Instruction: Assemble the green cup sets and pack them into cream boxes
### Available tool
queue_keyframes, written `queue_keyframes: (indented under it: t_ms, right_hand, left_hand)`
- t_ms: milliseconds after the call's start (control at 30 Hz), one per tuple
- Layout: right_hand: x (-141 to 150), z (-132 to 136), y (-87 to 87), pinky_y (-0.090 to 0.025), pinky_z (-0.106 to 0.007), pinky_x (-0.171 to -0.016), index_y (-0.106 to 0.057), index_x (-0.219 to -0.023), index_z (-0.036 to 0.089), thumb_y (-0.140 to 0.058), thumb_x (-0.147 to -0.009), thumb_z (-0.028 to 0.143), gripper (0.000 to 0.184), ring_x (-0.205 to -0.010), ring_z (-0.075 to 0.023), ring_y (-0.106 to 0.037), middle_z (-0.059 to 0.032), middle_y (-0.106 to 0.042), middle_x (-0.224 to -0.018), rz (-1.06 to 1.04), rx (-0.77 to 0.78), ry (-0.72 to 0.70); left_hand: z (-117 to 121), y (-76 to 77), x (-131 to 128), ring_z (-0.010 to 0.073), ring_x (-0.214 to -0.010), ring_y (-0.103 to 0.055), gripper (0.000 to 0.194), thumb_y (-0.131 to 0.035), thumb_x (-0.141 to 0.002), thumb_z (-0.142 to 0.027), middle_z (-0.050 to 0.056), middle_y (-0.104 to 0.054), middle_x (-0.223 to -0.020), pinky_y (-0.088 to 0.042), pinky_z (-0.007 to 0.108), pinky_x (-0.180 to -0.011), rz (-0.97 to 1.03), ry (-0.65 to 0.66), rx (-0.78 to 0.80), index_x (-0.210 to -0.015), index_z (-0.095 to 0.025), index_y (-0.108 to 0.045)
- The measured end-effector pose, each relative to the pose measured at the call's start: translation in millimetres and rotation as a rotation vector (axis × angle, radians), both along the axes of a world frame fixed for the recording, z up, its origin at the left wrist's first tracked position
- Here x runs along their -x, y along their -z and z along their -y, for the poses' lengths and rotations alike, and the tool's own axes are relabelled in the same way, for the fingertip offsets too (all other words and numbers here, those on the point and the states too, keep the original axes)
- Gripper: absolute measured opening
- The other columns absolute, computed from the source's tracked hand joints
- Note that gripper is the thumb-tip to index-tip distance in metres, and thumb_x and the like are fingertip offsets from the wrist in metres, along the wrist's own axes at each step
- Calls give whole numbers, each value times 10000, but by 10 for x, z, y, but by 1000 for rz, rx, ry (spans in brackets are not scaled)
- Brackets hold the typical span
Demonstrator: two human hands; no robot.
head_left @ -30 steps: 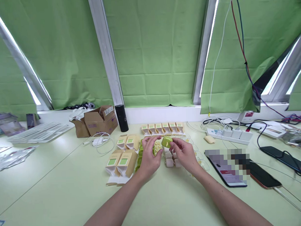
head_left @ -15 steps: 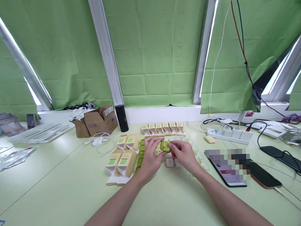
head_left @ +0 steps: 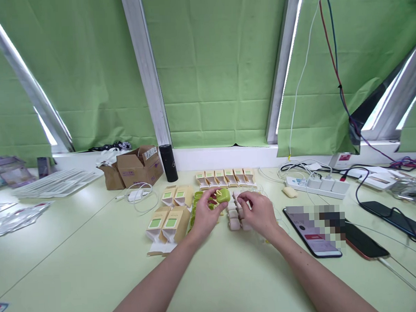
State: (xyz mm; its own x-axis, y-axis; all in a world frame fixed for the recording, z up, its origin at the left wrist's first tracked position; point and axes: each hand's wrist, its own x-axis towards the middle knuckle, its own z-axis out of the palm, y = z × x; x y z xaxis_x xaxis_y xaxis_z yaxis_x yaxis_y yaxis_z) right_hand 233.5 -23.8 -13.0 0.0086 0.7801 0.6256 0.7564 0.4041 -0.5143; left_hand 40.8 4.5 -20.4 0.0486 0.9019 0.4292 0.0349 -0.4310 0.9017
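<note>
Holding a small, glossy green, rounded case (head_left: 223, 195) above the pale-green tabletop (head_left: 96, 269), pinching with the left grip (head_left: 205, 216); bunching the right grip (head_left: 262, 214) nearby, hiding any contents; probably needing steady support.

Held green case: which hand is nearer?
Left. The left hand grips the green case; the right hand is apart, to its right, by the pale pieces.

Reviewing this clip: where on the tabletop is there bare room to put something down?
Bare tabletop shows between the forearms, and in a wider patch left of the kraft boxes, reaching to the plastic packets. It is crowded around the pale cases and at right, among phones and power strip.
</note>
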Motion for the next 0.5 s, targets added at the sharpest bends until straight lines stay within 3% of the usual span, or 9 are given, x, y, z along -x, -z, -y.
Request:
queue_keyframes:
  t_ms: [100,200,500]
  right_hand:
    - [-10,33,-30,-363,-353,-676,-717,-835,220,-577,-942,213,176,-838,-257,-617,-60,-759,-805,309,-67,56]
    - [-4,48,-50,-367,-367,-729,-710,-833,209,-637,-917,213,112,-848,-256,-583,-62,-749,-792,447,-50,9]
    - [55,138,-141,-360,-406,-841,-737,-914,211,-762,-851,374,176,-1019,-287,-561,-77,-759,-934,598,101,-76]
  left_hand:
    - [-28,-14,-6,193,-999,-673,519,-858,-727,-207,65,-712,-1106,-533,330,-909,211,148,93,-1213,-212,-676]
    - [-10,-52,-7,173,-1016,-678,572,-871,-714,-198,54,-715,-1096,-526,302,-932,291,196,108,-1246,-210,-660]
    - [-40,-19,36,189,-1037,-667,568,-878,-709,-228,49,-713,-1117,-523,323,-945,330,103,114,-1222,-224,-636]
